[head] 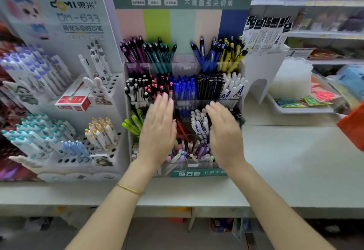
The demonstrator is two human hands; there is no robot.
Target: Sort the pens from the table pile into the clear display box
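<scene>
Head view, single frame.

Hands: left hand [157,131] and right hand [224,133] are both flat with fingers straight, nothing grasped. They are raised in front of the middle and near rows of the clear display box [186,67]. Cannot tell whether the palms touch any pen tips.

Task object: pens [183,88] stand upright in the box, grouped by colour per compartment. Far row holds purple, teal, blue and yellow; mid row pink-topped, blue, black and white. Near rows are partly hidden by the hands. The middle compartment of the far row looks unfilled.

Progress (judgement): no loose pile shows on the table [285,161], neither beside the box nor between the forearms. Sorting appears done or nearly so. What may be left is levelling the near rows.

Surroundings: white pen rack [110,84] just left of the box, touching or nearly so. Tray [301,110] of packets far right, orange bag [354,127] at the right edge. Neither blocks the reach. The tight spacing of box and rack leaves little room on the left.
</scene>
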